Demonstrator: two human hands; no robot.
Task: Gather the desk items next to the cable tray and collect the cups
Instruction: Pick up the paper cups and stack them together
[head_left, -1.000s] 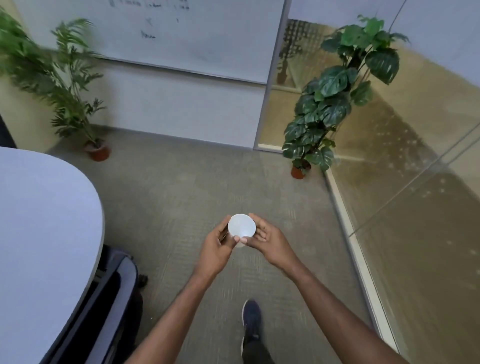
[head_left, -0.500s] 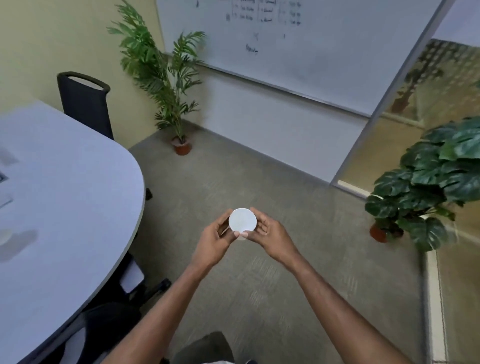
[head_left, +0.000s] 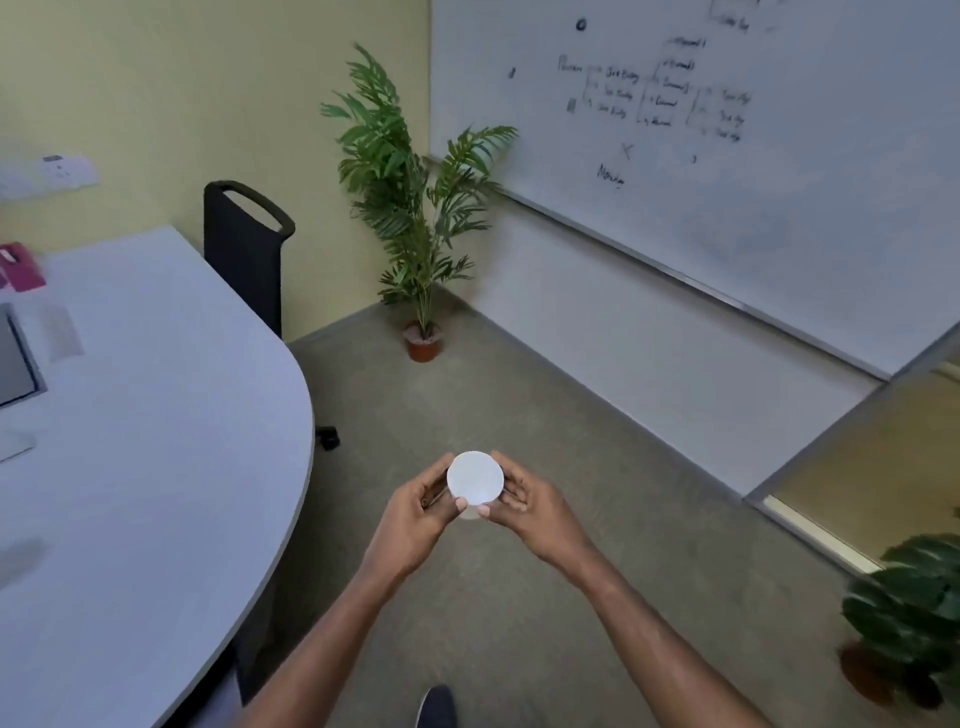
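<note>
I hold a white cup (head_left: 475, 480) with both hands above the carpet, seen from above so its round mouth faces me. My left hand (head_left: 415, 519) grips its left side and my right hand (head_left: 535, 512) grips its right side, thumbs on the near rim. On the grey table (head_left: 156, 467) at the left lie a pink item (head_left: 21, 267), a blurred clear item (head_left: 61, 330) and a dark recessed cable tray (head_left: 15, 358) at the frame's left edge.
A black chair (head_left: 244, 249) stands behind the table's far end. A potted palm (head_left: 415, 208) fills the corner, a whiteboard (head_left: 727, 156) hangs on the right wall, and a broad-leaved plant (head_left: 914, 623) stands at the lower right by a glass partition. My shoe (head_left: 436, 706) shows below.
The view has swung left: the table, chair and corner palm have come into view and the broad-leaved plant has slid to the lower right. Both hands keep holding the cup the same way.
</note>
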